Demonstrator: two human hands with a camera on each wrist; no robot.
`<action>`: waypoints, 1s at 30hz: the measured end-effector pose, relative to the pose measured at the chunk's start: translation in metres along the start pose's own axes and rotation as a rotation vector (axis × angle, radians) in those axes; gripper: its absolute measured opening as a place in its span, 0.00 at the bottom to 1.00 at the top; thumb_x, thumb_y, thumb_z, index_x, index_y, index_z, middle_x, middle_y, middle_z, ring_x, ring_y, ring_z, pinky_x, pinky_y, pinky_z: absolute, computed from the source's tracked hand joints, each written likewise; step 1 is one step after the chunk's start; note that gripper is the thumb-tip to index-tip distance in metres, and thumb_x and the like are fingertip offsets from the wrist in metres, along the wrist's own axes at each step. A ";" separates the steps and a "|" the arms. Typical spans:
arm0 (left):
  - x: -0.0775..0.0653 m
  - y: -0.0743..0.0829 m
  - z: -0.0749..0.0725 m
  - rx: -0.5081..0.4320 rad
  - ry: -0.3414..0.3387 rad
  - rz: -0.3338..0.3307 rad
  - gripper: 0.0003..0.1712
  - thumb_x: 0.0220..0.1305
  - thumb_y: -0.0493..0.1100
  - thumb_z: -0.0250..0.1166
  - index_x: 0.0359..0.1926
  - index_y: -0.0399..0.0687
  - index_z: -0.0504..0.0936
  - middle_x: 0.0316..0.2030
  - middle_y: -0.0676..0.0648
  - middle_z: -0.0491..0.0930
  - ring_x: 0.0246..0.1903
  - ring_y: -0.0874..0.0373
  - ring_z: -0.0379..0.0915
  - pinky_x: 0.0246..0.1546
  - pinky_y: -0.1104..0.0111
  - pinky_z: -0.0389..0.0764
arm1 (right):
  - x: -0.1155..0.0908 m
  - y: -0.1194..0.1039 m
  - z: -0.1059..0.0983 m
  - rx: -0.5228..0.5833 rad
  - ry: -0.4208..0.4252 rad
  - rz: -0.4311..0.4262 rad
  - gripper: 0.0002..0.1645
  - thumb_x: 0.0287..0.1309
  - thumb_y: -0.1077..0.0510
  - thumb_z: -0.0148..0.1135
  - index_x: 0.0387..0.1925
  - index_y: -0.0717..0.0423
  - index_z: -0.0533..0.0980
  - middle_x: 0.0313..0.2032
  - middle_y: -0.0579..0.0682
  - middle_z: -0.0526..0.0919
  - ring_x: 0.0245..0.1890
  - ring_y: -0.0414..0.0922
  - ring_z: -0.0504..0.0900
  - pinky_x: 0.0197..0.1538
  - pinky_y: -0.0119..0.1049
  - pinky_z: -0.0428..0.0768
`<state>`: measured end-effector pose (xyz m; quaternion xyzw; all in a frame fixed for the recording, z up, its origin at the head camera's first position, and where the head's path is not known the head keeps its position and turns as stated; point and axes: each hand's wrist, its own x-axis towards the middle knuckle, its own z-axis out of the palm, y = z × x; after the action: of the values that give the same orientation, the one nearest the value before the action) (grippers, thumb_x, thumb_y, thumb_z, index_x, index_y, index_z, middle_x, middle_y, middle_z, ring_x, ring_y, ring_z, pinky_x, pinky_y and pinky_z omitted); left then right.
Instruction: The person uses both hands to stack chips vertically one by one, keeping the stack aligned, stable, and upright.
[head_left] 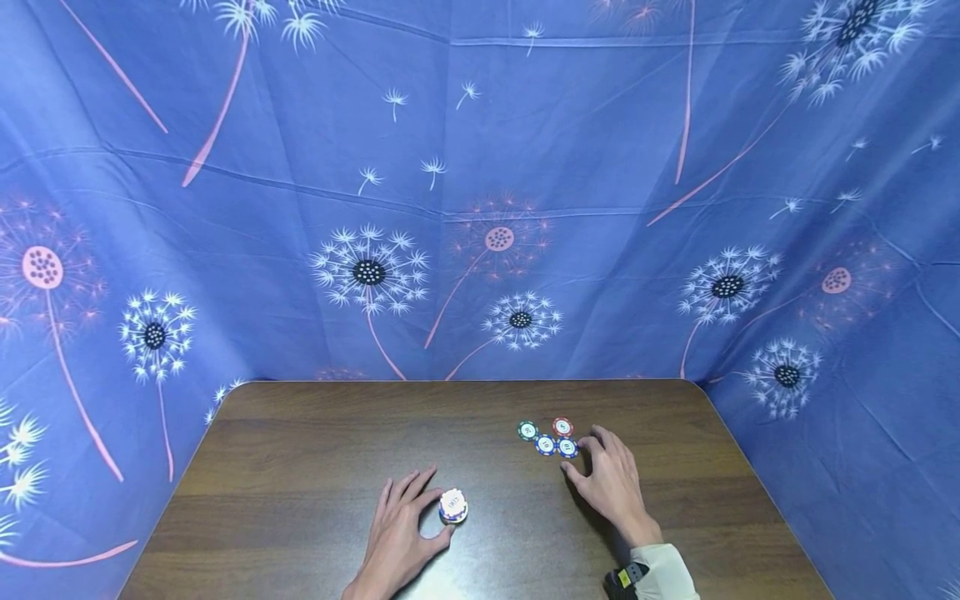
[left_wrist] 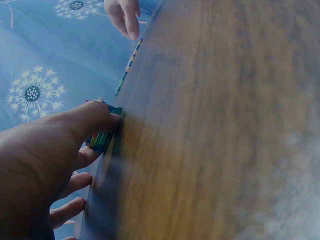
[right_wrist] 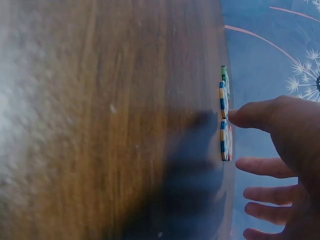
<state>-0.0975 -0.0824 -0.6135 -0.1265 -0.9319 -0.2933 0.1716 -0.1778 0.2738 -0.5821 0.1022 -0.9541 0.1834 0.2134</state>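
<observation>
My left hand (head_left: 401, 529) holds a short stack of poker chips (head_left: 453, 506) between thumb and index finger, its other fingers spread. A white chip tops the stack, and the left wrist view shows green and other colored edges below the thumb. My right hand (head_left: 611, 483) hovers at the right of the loose chips, thumb and fingers apart with nothing between them. Its index fingertip is right by a blue chip (head_left: 567, 448). Beside that lie another blue chip (head_left: 545, 444), a red chip (head_left: 562, 427) and a green chip (head_left: 528, 431), all flat on the table.
The brown wood-grain table (head_left: 300, 467) has a rounded far edge. A blue cloth with dandelion prints (head_left: 450, 167) hangs behind it and along both sides. A pale sleeve (head_left: 663, 573) and a dark wrist strap (head_left: 626, 577) are on the right arm.
</observation>
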 end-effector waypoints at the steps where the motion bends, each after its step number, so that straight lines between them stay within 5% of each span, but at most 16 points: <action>1: 0.000 0.000 0.000 -0.001 0.001 0.001 0.28 0.46 0.53 0.83 0.49 0.51 0.91 0.68 0.47 0.81 0.69 0.41 0.73 0.73 0.34 0.62 | 0.000 0.000 0.000 -0.005 -0.005 0.005 0.26 0.45 0.52 0.86 0.42 0.63 0.85 0.59 0.71 0.81 0.62 0.71 0.78 0.61 0.72 0.76; 17: -0.001 -0.001 0.001 -0.001 0.007 0.008 0.28 0.45 0.53 0.83 0.49 0.51 0.91 0.68 0.46 0.80 0.69 0.40 0.73 0.73 0.35 0.61 | 0.009 0.001 0.009 -0.009 -0.071 0.045 0.26 0.49 0.51 0.83 0.44 0.64 0.85 0.62 0.72 0.78 0.65 0.71 0.75 0.65 0.71 0.73; 30: 0.001 0.000 0.000 0.002 -0.002 0.000 0.28 0.46 0.53 0.83 0.49 0.51 0.91 0.69 0.47 0.80 0.69 0.41 0.73 0.73 0.35 0.62 | 0.012 0.005 0.018 0.018 -0.014 0.031 0.21 0.50 0.55 0.82 0.42 0.64 0.85 0.61 0.72 0.79 0.63 0.71 0.76 0.63 0.69 0.74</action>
<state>-0.0980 -0.0828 -0.6132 -0.1268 -0.9324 -0.2920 0.1708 -0.1961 0.2699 -0.5936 0.0905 -0.9555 0.1944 0.2028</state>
